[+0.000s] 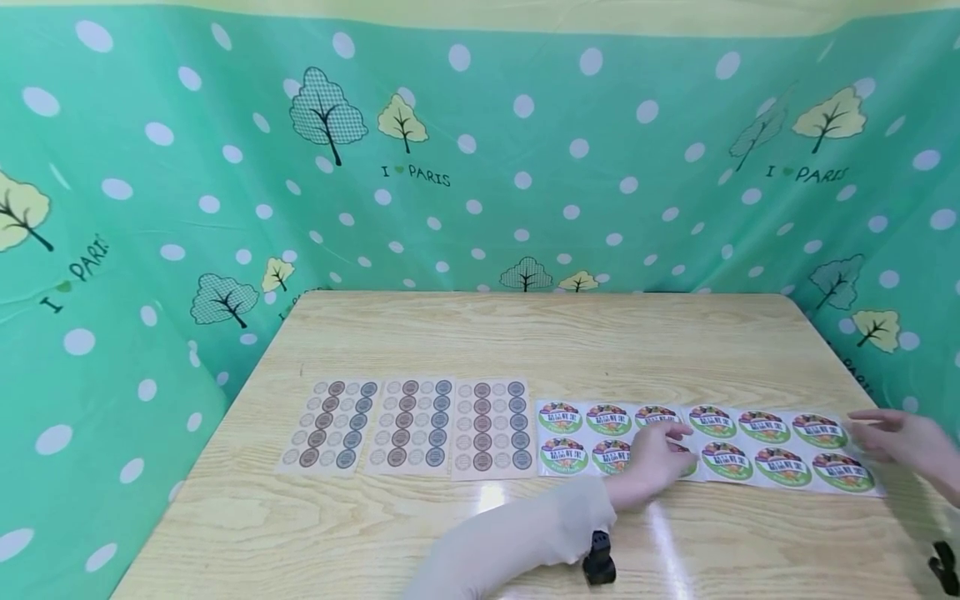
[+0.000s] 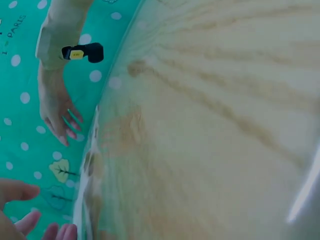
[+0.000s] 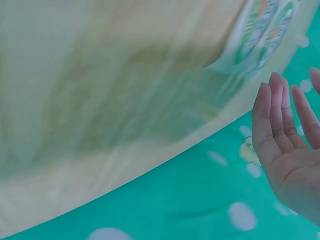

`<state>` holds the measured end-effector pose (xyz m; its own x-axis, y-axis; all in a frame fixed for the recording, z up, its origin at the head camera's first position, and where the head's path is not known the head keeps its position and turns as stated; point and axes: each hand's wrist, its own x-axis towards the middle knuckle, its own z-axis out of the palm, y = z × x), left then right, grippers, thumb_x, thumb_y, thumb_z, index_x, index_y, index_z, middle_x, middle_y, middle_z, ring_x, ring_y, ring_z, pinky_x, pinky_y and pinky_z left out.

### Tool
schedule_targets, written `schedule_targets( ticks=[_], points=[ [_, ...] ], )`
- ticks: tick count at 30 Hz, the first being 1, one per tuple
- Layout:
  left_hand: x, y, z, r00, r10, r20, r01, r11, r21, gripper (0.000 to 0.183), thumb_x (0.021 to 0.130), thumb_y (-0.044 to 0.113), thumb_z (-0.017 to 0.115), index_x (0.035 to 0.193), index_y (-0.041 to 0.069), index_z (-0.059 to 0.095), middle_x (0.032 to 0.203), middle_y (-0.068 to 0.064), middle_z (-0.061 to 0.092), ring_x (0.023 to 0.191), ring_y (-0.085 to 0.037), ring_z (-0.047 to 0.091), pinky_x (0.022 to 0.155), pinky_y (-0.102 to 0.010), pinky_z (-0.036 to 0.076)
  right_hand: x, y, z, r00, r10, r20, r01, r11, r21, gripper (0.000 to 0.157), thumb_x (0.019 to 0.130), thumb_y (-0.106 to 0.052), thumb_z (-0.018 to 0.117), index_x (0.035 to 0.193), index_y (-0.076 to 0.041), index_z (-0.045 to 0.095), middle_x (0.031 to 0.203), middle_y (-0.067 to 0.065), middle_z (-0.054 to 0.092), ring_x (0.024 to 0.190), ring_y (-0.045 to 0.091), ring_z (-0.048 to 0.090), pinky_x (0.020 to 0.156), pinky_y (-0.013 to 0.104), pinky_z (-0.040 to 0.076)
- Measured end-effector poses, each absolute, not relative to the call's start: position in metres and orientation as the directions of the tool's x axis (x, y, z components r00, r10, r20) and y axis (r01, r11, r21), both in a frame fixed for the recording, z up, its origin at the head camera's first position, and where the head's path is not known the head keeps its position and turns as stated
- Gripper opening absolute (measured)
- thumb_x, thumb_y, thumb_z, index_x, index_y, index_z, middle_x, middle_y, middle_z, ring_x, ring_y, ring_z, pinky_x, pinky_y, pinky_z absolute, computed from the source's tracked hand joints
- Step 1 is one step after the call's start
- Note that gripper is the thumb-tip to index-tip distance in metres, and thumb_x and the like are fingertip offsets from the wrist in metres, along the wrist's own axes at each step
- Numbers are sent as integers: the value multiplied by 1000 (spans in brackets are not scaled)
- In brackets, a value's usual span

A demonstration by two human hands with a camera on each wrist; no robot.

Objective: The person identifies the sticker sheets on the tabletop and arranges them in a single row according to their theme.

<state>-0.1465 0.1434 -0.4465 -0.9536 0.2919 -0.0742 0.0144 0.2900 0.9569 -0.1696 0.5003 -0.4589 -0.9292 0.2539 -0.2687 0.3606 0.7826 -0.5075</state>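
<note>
Two white sheets of round fruit stickers lie side by side on the right half of the table in the head view. My left hand (image 1: 654, 467) is over the right end of the left sticker sheet (image 1: 585, 439), its fingertips close to where the sheets meet. At the outer edge of the right sticker sheet (image 1: 780, 450), my right hand (image 1: 911, 446) reaches in with fingers extended. The right wrist view shows that right hand (image 3: 290, 150) with straight fingers and nothing in it. Loosely spread left fingers (image 2: 20, 191) appear in the left wrist view.
Three pale sheets of small round stickers, a left one (image 1: 326, 429), a middle one (image 1: 410, 427) and a right one (image 1: 491, 429), lie to the left of the fruit stickers. A green dotted curtain (image 1: 480, 208) surrounds the wooden table (image 1: 525, 333) at the back and sides.
</note>
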Motion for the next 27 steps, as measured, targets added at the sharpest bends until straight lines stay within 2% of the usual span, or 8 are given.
schedule_targets(
  ticks=[4,9,12,16,18,23,27],
  points=[
    [-152,126,-443,-917,399,-23,155,410,899,31,73,12,68,104,13,64,95,5,55,70,1,50,59,-11,41,-182,498,-467,-955,174,-239,274,823,-498,77,85,-53,44,120,15,37,99,36,51,70,24,58,51,29,49],
    [-161,108,-436,-895,444,-34,194,458,867,32,76,18,67,107,15,63,98,3,53,68,0,45,57,-12,40,-196,500,-491,-989,76,-126,127,871,-475,74,84,-57,41,120,8,43,95,27,57,66,17,56,49,29,47],
    [-168,95,-432,-891,452,-30,211,471,857,32,77,20,66,109,15,62,101,1,52,73,-3,47,60,-15,41,-195,477,-473,-994,23,-107,72,870,-488,65,87,-50,43,119,7,45,92,23,59,64,15,57,48,27,47],
    [-176,77,-427,-887,461,1,262,502,824,33,79,22,64,110,15,61,107,-2,51,90,-10,50,73,-19,42,-178,426,-427,-992,-56,-112,12,850,-527,53,91,-36,44,117,11,46,92,25,59,65,16,59,49,27,48],
    [-179,69,-425,-887,462,3,276,525,805,34,79,23,64,112,16,60,112,-2,50,100,-13,48,81,-22,41,-170,404,-412,-991,-84,-104,-17,850,-527,50,93,-31,43,115,14,46,92,27,57,68,22,60,50,28,47],
    [-187,46,-419,-886,463,-1,296,568,768,39,80,25,63,118,16,56,123,-3,43,111,-17,41,88,-28,40,-164,373,-401,-994,-102,-50,-63,864,-500,45,92,-27,44,112,13,49,96,31,56,75,31,59,52,26,45],
    [-193,27,-414,-886,462,35,349,616,706,43,81,28,62,122,15,53,129,-7,39,118,-23,37,95,-36,36,-168,363,-401,-994,-113,-4,-95,856,-508,46,92,-30,45,113,10,50,99,31,55,80,36,56,56,34,49]
  ],
)
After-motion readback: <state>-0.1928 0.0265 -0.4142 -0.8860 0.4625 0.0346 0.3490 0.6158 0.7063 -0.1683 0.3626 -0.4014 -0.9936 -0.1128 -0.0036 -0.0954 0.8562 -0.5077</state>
